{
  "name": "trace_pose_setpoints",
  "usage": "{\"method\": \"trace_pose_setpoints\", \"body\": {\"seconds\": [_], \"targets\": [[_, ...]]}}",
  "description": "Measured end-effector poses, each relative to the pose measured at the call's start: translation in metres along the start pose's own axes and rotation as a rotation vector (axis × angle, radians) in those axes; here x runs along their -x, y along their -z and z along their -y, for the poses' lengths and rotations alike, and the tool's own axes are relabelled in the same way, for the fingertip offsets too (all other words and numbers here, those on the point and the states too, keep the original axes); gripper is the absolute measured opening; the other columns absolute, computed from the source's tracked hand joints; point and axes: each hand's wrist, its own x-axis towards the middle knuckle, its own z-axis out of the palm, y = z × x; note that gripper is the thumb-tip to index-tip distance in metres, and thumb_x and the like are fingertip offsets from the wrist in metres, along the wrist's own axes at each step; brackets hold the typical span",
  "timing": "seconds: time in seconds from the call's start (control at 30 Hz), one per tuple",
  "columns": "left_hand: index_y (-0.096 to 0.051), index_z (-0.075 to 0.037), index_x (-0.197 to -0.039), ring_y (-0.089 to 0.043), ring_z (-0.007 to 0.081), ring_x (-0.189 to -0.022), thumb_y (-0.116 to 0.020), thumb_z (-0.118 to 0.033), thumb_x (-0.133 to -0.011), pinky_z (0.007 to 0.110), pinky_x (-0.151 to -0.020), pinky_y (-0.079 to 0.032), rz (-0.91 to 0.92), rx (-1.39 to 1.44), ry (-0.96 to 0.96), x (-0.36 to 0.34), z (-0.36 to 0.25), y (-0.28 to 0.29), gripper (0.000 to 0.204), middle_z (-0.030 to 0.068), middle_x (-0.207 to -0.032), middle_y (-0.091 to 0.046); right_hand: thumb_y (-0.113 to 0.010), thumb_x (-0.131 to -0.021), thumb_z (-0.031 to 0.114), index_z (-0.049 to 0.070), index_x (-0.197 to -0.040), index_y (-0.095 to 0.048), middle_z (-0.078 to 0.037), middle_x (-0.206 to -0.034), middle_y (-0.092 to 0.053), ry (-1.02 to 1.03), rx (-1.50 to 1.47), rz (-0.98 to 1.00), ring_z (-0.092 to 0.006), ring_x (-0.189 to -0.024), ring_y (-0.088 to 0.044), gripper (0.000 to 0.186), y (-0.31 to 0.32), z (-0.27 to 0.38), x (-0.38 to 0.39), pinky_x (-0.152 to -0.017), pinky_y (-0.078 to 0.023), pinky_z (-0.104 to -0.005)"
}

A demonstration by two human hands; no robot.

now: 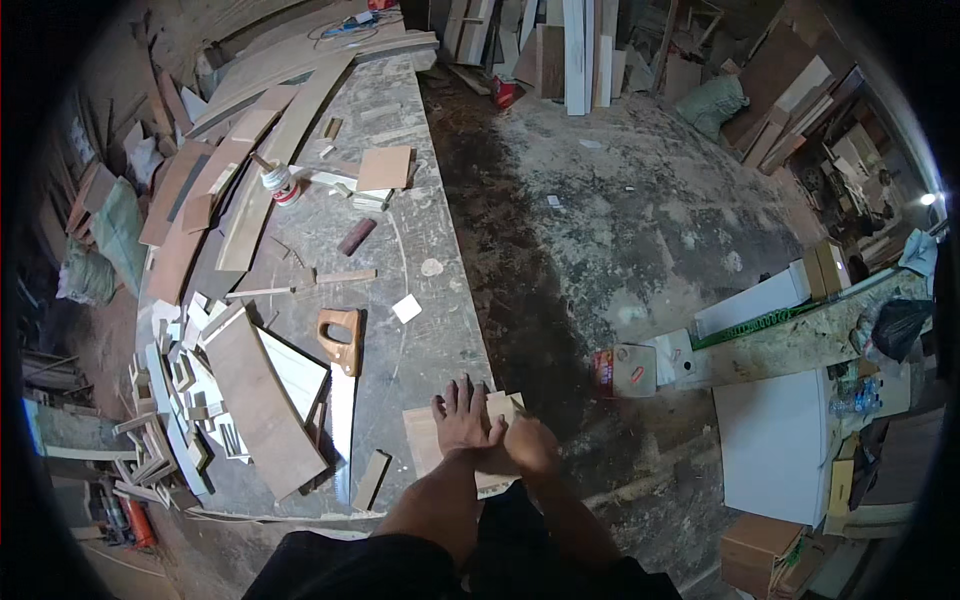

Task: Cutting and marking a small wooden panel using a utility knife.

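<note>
Wooden board (pixel 422 436) | edge forward, axis unclear | left hand (pixel 462 428) spread | right hand (pixel 532 445), grip unclear

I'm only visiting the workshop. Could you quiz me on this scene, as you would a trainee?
1. Which lies under the left hand?
A) a cardboard box
B) pale wood
C) a plastic bottle

2. True or false: the right hand is holding the saw.

3. Fill the gap: the white container on the workbench stands ____ from the person than the saw (nearer or farther).

Key:
1. B
2. False; the saw lies on the workbench, left of both hands.
3. Farther
</note>
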Motion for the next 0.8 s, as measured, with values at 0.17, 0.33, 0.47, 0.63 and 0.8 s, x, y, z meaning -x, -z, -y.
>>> {"method": "trace_pose_setpoints", "body": {"seconds": [0.17, 0.33, 0.47, 0.63, 0.8], "targets": [[-0.038, -0.015, -0.155, -0.022, 0.0393, -0.153, -0.053, -0.061, -0.085, 0.064, -0.121, -0.011, 0.115, -0.033, 0.062, 0.004, 0.004, 0.009, 0.085, 0.0172, -0.167, -0.023, -0.05, -0.097, 0.028, 0.005, -0.098, -0.077, -0.023, -0.1, -0.073, 0.096, -0.055, 0.036, -0.0414, -0.096, -0.072, 0.035, 0.02, 0.003, 0.01, -0.084, -0.056, -0.0521], [-0.038, -0.014, -0.156, -0.023, 0.0401, -0.153, -0.051, -0.06, -0.086, 0.064, -0.121, -0.01, 0.066, -0.013, 0.03, -0.001, -0.004, 0.001, 0.085, 0.0185, -0.167, -0.025, -0.05, -0.098, 0.029, 0.004, -0.1, -0.076, -0.022, -0.102, -0.074, -0.053, -0.103, 0.024, -0.0425, -0.098, -0.071, 0.037, 0.012, 0.003, 0.003, -0.086, -0.056, -0.0533], [-0.038, -0.014, -0.156, -0.023, 0.041, -0.153, -0.05, -0.058, -0.086, 0.065, -0.12, -0.011, 0.086, -0.009, 0.031, 0.002, -0.006, 0.005, 0.083, 0.0188, -0.166, -0.025, -0.055, -0.093, 0.028, 0.005, -0.101, -0.077, -0.026, -0.105, -0.073, -0.013, -0.033, 0.045, -0.0417, -0.101, -0.072, 0.033, 0.012, -0.008, 0.008, -0.085, -0.057, -0.0527], [-0.04, -0.014, -0.154, -0.024, 0.0414, -0.152, -0.051, -0.06, -0.085, 0.065, -0.12, -0.012, 0.068, -0.006, 0.028, 0.002, -0.005, 0.001, 0.084, 0.019, -0.166, -0.026, -0.054, -0.094, 0.027, 0.006, -0.1, -0.077, -0.024, -0.102, -0.074, -0.055, -0.028, 0.036, -0.0411, -0.098, -0.073, 0.032, 0.007, -0.002, 0.009, -0.083, -0.058, -0.0504], [-0.041, -0.013, -0.154, -0.024, 0.0419, -0.152, -0.052, -0.061, -0.084, 0.066, -0.118, -0.014, 0.03, -0.02, 0.027, 0.004, 0.003, 0.002, 0.085, 0.0198, -0.165, -0.028, -0.054, -0.092, 0.021, 0.006, -0.1, -0.077, -0.021, -0.101, -0.075, -0.041, 0.026, 0.103, -0.0403, -0.098, -0.073, 0.03, 0.042, 0.01, 0.029, -0.083, -0.059, -0.0496]]}}
